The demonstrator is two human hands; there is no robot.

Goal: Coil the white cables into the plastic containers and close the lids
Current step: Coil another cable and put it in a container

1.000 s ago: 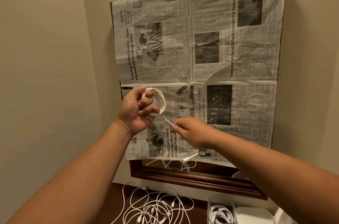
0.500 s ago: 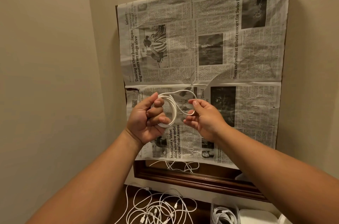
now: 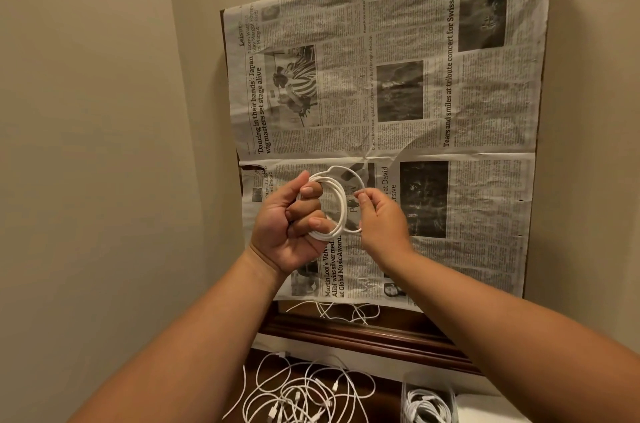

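- The newspaper (image 3: 398, 104) hangs over a dark wooden frame (image 3: 363, 336) against the wall, and both hands work in front of its lower left corner.
- Below, a tangle of loose cables (image 3: 304, 391) lies on the dark surface near the frame's bottom edge, not yet coiled; just to its right a clear container (image 3: 427, 402) already holds a white coil, its lid not seen on it.
- The left hand (image 3: 291, 225) is curled shut around the coil (image 3: 329, 204), with several loops stacked over the fingers.
- The right hand (image 3: 381, 218) pinches the last loop of that cable; a second ago it was lower, pulling a straight tail away from the coil, and now that tail is swept up into a loop.
- I judge the winding nearly done; the coil next goes into a container.
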